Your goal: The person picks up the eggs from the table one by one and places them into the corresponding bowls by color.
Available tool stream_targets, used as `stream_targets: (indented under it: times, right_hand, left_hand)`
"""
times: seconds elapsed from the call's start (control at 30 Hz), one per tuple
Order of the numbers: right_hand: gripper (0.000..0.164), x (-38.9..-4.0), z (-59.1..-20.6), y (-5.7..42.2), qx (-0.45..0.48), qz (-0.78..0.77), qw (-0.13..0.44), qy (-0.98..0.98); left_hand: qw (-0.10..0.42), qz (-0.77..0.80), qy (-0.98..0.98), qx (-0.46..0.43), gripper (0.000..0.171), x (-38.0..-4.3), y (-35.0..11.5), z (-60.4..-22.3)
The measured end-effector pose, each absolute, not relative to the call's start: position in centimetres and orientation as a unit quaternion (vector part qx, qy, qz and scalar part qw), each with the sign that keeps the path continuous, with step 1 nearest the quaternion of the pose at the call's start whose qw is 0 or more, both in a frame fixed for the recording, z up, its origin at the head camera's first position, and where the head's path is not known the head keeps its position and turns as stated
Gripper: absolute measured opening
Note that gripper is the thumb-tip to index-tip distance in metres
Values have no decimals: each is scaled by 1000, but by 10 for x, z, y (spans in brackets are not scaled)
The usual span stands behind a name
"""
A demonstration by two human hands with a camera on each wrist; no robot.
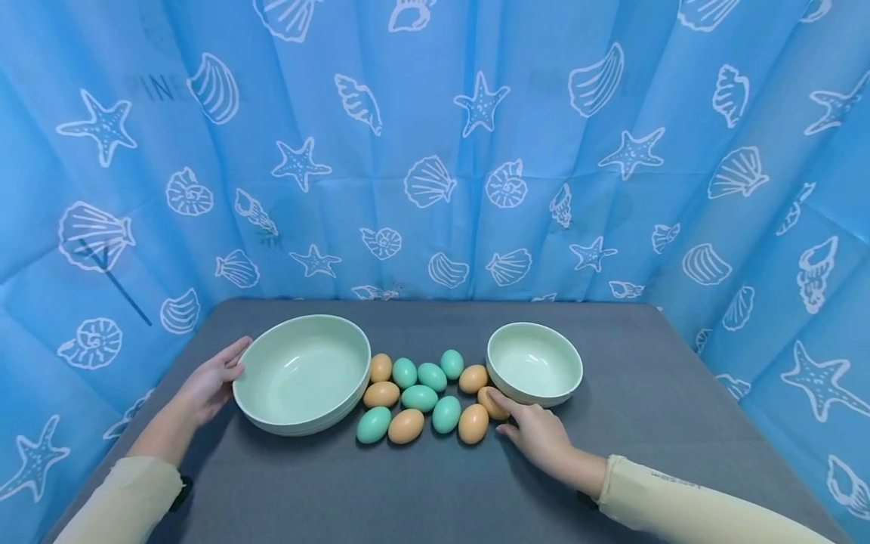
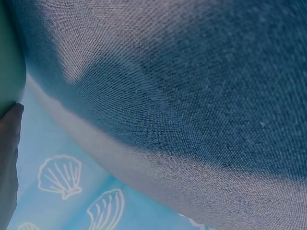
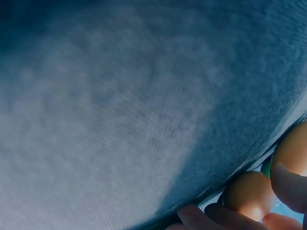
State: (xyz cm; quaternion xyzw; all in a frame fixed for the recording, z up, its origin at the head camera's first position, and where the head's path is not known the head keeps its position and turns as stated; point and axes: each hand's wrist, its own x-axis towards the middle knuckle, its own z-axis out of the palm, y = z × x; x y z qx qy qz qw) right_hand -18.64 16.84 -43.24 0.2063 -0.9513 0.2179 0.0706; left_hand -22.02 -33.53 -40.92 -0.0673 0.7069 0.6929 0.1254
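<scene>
My left hand (image 1: 212,381) rests at the left side of the large pale green bowl (image 1: 299,374), its thumb and fingers against the wall near the rim. In the left wrist view a fingertip (image 2: 18,111) touches the bowl's outer wall (image 2: 10,67). My right hand (image 1: 540,437) is at an orange egg (image 1: 491,406) beside the smaller pale green bowl (image 1: 533,359). Its index finger lies over this egg and the thumb is at its near side. In the right wrist view, the egg (image 3: 249,194) sits between fingers and thumb, with another orange egg (image 3: 292,148) behind the thumb.
Several orange and green eggs, among them a green egg (image 1: 419,398) and an orange egg (image 1: 406,426), lie close together between the bowls. They stand on a grey cloth-covered table (image 1: 421,499). A blue curtain (image 1: 435,151) with white shells and starfish hangs behind.
</scene>
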Motion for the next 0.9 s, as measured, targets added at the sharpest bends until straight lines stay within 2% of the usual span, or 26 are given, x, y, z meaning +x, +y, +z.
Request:
stream_targets:
  times: [0.37,0.9]
  right_hand:
    - [58,-188,-433,164,212,184,103,-954]
    - [51,-192,-431,160,209,181,112,-954]
  left_hand:
    - [126,696,703,-68,58,-219,-338,-411]
    - [131,696,703,-59,58,-222,-338,-411]
